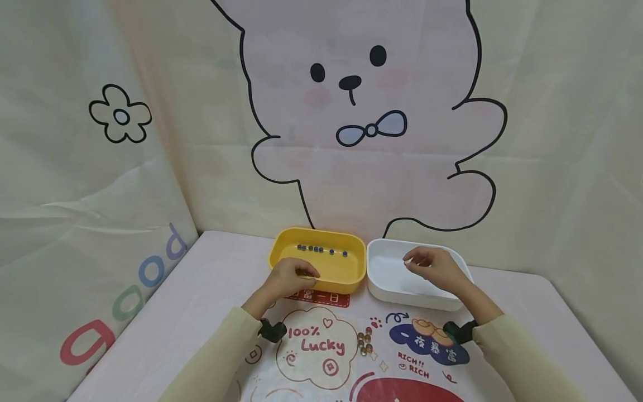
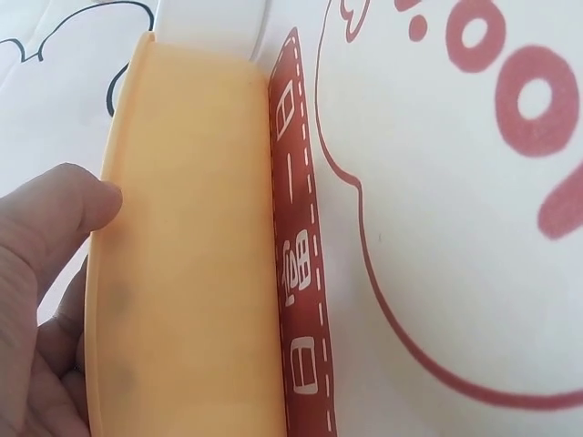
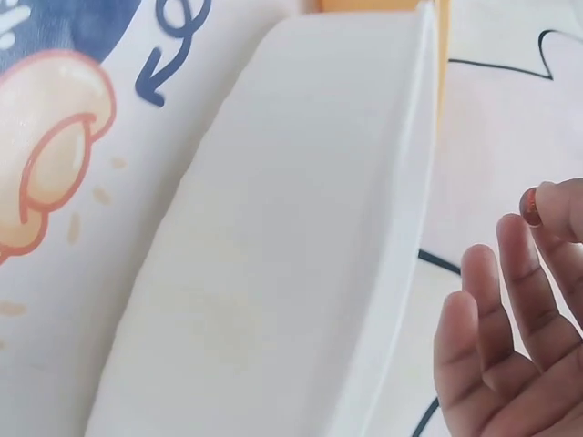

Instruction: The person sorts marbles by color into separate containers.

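Note:
My left hand [image 1: 296, 276] grips the near rim of the yellow tray [image 1: 341, 287], its thumb [image 2: 77, 200] outside the wall and the fingers reaching inside. Dark spots, apparently the fingertips, show through the wall in the left wrist view. Several blue beads [image 1: 315, 249] lie in a row toward the tray's far side. Above the white tray [image 1: 407, 297], my right hand [image 1: 437, 268] pinches a reddish-brown bead [image 3: 530, 208] between thumb and index finger. The other fingers are loosely bent. Several brown beads [image 1: 364, 341] sit clustered on the table between my forearms.
Both trays stand side by side at the back of the table, near a curtain [image 1: 552, 223] with a cartoon bear. A printed cloth [image 1: 321, 318] with red and blue pictures covers the tabletop. Another curtain [image 1: 100, 184] hangs along the left side.

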`<control>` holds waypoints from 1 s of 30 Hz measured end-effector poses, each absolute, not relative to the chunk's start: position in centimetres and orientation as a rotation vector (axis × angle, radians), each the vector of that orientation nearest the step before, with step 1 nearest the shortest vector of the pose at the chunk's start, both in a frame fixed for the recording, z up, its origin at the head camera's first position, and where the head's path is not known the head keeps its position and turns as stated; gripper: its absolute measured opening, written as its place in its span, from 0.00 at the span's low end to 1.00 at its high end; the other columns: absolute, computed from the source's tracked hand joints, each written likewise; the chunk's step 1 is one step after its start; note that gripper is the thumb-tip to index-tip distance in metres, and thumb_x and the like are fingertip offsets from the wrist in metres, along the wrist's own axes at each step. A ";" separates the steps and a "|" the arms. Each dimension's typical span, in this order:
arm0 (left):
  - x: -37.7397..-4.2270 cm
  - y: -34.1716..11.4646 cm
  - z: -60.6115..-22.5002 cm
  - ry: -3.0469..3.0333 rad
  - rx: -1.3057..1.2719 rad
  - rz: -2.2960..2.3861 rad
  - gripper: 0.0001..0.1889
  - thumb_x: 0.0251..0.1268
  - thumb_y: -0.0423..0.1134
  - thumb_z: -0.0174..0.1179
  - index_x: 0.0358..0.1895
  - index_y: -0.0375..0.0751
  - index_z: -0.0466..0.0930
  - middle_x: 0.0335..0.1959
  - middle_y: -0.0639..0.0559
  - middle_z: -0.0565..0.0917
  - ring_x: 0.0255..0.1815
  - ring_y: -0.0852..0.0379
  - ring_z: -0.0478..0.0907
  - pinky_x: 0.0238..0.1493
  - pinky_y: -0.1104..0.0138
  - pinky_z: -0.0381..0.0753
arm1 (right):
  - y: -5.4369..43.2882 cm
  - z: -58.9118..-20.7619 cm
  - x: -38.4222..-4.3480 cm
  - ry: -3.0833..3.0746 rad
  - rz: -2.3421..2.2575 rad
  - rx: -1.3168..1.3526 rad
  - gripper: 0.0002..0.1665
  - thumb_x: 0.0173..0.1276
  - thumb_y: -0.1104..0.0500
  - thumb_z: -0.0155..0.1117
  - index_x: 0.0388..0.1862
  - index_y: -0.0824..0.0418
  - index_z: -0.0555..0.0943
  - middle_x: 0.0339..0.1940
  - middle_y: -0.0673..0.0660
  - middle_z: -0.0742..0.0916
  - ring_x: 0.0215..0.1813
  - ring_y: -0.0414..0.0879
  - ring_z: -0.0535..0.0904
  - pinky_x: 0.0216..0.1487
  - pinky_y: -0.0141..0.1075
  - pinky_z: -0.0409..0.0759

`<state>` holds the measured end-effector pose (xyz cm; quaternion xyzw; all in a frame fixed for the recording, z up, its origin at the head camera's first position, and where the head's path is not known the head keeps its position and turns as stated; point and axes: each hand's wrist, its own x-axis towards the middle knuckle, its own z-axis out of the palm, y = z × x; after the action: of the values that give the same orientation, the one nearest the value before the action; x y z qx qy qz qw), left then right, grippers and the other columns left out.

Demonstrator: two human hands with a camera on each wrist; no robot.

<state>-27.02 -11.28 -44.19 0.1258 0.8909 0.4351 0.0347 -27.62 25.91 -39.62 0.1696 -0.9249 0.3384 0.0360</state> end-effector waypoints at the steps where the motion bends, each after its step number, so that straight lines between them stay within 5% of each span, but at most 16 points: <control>1: -27.1 -11.3 -44.2 2.741 0.388 1.339 0.04 0.55 0.43 0.69 0.34 0.56 0.87 0.36 0.62 0.85 0.42 0.57 0.76 0.51 0.61 0.79 | 26.0 -39.8 -27.8 -2.842 1.055 0.512 0.11 0.64 0.58 0.66 0.44 0.61 0.84 0.33 0.54 0.86 0.32 0.45 0.77 0.29 0.32 0.77; 19: -27.1 -11.3 -44.2 2.719 0.374 1.345 0.03 0.54 0.44 0.69 0.32 0.60 0.87 0.35 0.64 0.84 0.42 0.58 0.76 0.49 0.62 0.77 | 26.5 -42.8 -31.1 -2.871 1.183 0.425 0.12 0.63 0.61 0.66 0.43 0.65 0.83 0.32 0.58 0.85 0.28 0.42 0.75 0.25 0.32 0.76; 30: -27.1 -11.4 -44.3 2.724 0.362 1.337 0.03 0.55 0.45 0.69 0.31 0.61 0.86 0.35 0.65 0.84 0.42 0.58 0.75 0.49 0.62 0.77 | 26.6 -44.7 -32.1 -2.928 1.274 0.336 0.14 0.64 0.61 0.64 0.47 0.67 0.81 0.31 0.59 0.84 0.31 0.50 0.78 0.26 0.35 0.78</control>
<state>-27.08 -11.37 -44.26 0.1184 0.8906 0.4370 0.0427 -32.05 26.62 -44.71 0.1045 -0.9114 0.3965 -0.0348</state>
